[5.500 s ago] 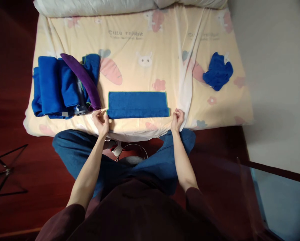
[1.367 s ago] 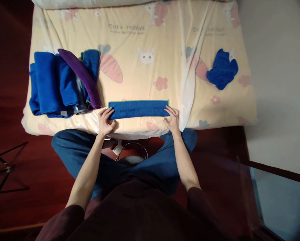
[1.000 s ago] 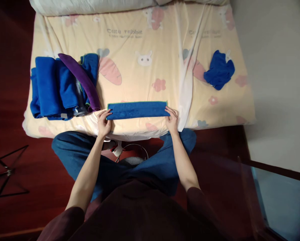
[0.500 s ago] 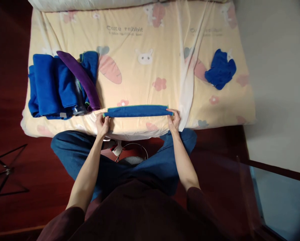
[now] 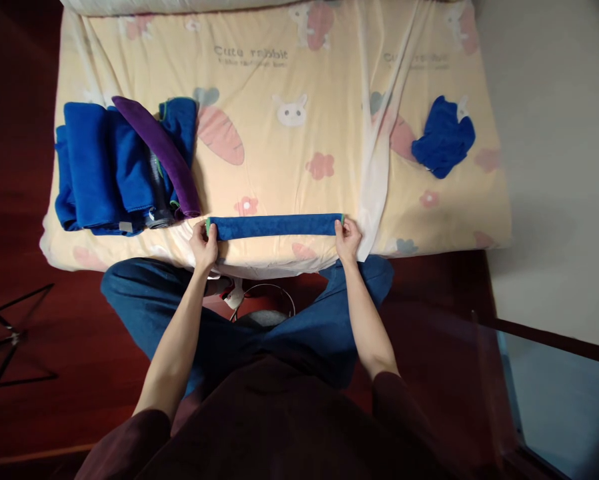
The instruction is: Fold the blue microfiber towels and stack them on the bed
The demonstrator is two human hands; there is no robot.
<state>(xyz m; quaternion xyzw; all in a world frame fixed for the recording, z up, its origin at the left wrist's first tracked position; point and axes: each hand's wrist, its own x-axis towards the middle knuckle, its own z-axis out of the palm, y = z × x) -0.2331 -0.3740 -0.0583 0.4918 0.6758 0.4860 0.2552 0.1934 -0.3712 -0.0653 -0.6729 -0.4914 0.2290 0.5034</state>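
A blue towel (image 5: 277, 227) with green edging is folded into a long narrow strip along the near edge of the bed. My left hand (image 5: 204, 244) pinches its left end, thumb on top. At the right end, my right hand (image 5: 348, 239) grips the strip between thumb and fingers. Close by on the left lies a pile of folded blue towels (image 5: 92, 167), and a rolled purple towel (image 5: 159, 153) slants across it. Farther right, a crumpled blue cloth (image 5: 444, 138) rests by itself.
A yellow sheet (image 5: 284, 160) with rabbit and carrot prints covers the bed, wrinkled on the right. A white roll of bedding (image 5: 189, 5) lines the far edge. Black metal stand legs (image 5: 13, 339) stand on the floor at left; a pale wall (image 5: 544, 167) is at right.
The strip has been folded over toward me at its far edge; the green border along its top no longer shows, only green at the ends. Both hands stay at the ends.
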